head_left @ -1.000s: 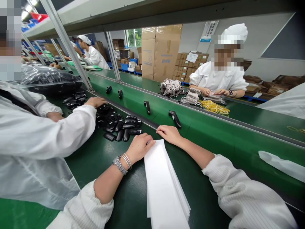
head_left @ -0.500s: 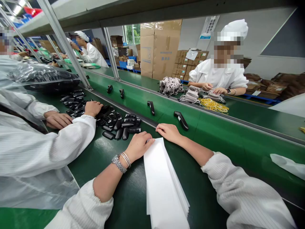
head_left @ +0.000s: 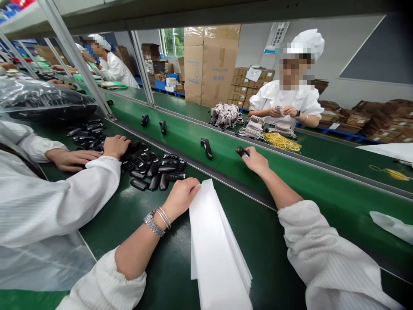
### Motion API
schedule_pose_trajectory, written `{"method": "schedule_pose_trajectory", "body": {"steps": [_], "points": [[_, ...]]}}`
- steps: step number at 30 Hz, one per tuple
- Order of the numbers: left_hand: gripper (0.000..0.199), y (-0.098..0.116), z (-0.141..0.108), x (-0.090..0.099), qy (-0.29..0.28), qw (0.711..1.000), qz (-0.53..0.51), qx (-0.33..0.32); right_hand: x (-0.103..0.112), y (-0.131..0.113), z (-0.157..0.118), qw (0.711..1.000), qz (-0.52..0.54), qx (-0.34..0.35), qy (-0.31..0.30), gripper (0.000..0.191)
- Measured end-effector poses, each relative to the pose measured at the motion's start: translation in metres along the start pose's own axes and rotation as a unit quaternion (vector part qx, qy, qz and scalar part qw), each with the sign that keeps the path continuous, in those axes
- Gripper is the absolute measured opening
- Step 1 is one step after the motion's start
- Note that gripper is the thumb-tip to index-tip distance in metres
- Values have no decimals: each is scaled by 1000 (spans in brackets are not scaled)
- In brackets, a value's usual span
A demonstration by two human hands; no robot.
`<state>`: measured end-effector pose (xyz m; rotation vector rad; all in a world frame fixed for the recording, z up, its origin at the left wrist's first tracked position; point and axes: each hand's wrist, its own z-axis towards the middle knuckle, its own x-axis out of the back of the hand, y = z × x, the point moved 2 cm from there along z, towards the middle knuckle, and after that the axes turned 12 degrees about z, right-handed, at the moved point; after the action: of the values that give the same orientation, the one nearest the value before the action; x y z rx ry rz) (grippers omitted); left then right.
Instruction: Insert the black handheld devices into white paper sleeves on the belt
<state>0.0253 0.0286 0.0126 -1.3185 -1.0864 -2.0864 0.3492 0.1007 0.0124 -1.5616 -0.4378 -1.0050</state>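
Note:
My right hand point(head_left: 257, 161) is over the green belt point(head_left: 226, 170), its fingers closed on a black angled device point(head_left: 242, 152). Near the top end of a stack of white sheets point(head_left: 216, 245), my left hand point(head_left: 181, 196) has its fingers pressed together at the sheets' left corner; whether it grips a sheet is hidden. Just left of it lies a pile of black plastic parts point(head_left: 155, 170). Another black angled device point(head_left: 206, 148) lies on the belt, left of my right hand.
A co-worker's hands point(head_left: 114, 147) rest by the black parts at left. Across the belt, a person point(head_left: 287, 101) handles bundled cords beside yellow bands point(head_left: 282, 142). A metal post point(head_left: 77, 60) stands at upper left. A white bag point(head_left: 392, 226) lies at right.
My right hand has moved forward and right from beside the sheets and taken hold of the black device. The view has shifted slightly. The person across has raised their hands.

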Motion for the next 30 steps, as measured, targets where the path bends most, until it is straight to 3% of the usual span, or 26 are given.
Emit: {"method": "schedule_pose_trajectory", "body": {"steps": [2,6,9,12,17,24,27,30], "points": [[25,0,0,0,-3,1000,-3,14,-3,-14,-2,982,185,30,23,39],[15,5,0,4,18,999,-3,30,-7,-56,-24,859,501,106,-13,51],[14,11,0,8,19,1000,21,-9,-7,-85,-51,779,605,158,-43,60],[18,13,0,9,25,998,49,-41,-10,-101,-74,734,652,181,-58,65],[14,13,0,8,60,995,39,-62,-26,-108,-89,725,661,177,-70,65],[9,24,-4,15,111,986,-79,-94,-48,-112,-106,725,661,137,-137,63],[8,26,-6,19,156,978,-110,-83,-56,-113,-117,746,629,132,-174,47],[8,21,-6,24,235,965,-109,-33,-70,-113,-130,746,597,110,-272,25]]}}
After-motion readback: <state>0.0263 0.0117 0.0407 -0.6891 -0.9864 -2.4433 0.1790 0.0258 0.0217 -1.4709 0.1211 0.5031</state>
